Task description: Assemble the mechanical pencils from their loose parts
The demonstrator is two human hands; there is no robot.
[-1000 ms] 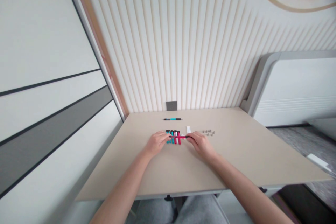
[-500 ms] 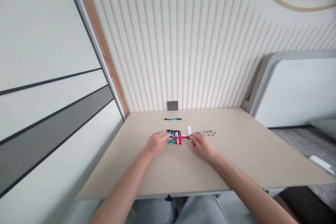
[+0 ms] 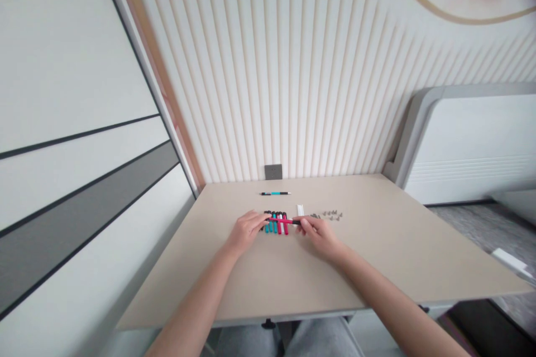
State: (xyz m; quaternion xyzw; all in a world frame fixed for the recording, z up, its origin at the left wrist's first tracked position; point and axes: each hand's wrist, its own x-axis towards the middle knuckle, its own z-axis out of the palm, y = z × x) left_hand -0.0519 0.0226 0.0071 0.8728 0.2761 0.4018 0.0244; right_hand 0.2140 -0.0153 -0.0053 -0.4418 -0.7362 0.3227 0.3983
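Note:
A pink and black pen (image 3: 285,221) lies crosswise between my two hands, above a row of parts. My left hand (image 3: 245,230) is closed on its left end, and my right hand (image 3: 317,232) pinches the black right end. Beneath the pen, several teal, pink and white pen barrels (image 3: 271,227) with black ends lie side by side on the table. Just past my right fingers are thin white rods (image 3: 300,210). Small grey metallic pieces (image 3: 332,215) are grouped to the right of them.
Farther back on the tan table (image 3: 268,284) lies a teal and black pen (image 3: 275,193). A dark socket plate (image 3: 273,172) is on the ribbed wall behind. A white cabinet (image 3: 62,268) stands along the left side.
The pen has turned in my fingers, so its left part now shows more pink. Both hands keep hold of it in nearly the same place. The view has shifted slightly.

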